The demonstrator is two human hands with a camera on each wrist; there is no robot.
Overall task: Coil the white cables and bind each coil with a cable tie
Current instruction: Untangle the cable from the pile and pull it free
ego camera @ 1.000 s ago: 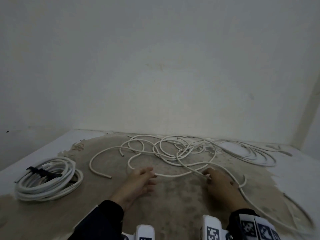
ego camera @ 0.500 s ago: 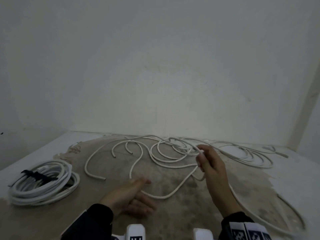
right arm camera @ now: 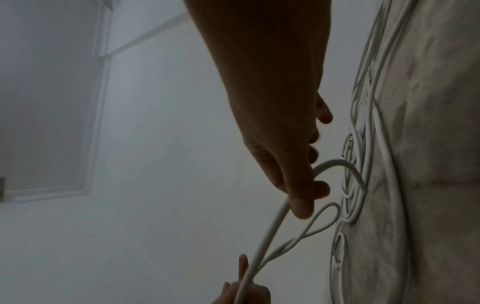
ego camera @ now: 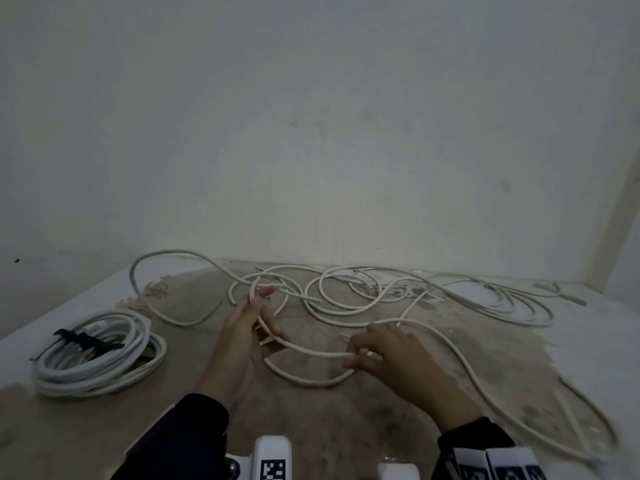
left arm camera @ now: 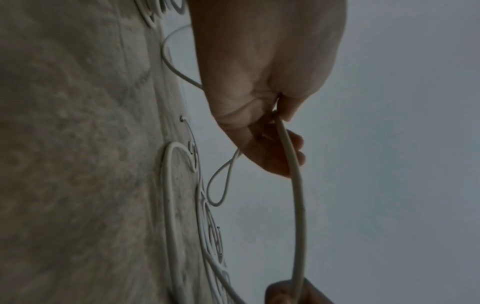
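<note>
Left hand: my left hand (ego camera: 242,336) was raised over the tabletop (ego camera: 346,427), fingers and thumb curled round the white cable (ego camera: 304,351); the left wrist view showed the cable (left arm camera: 296,185) leaving between thumb and fingers (left arm camera: 272,156).
Right hand: my right hand (ego camera: 391,355) pinched the same cable between thumb and forefinger; in the right wrist view the fingertips (right arm camera: 301,207) were closed on it, a short free end curving beyond them.
Cable between hands: one span ran hand to hand, and a second loop sagged just below it.
Loose cables: the rest lay tangled in open loops (ego camera: 346,296) at the back of the table, near the wall (ego camera: 311,133), one strand trailing off along the right edge.
Finished coil: a bound coil (ego camera: 100,355) lay on the table's left side, well apart from my hands, with a black cable tie (ego camera: 81,339) across it.
Containers: I saw none in any view.
</note>
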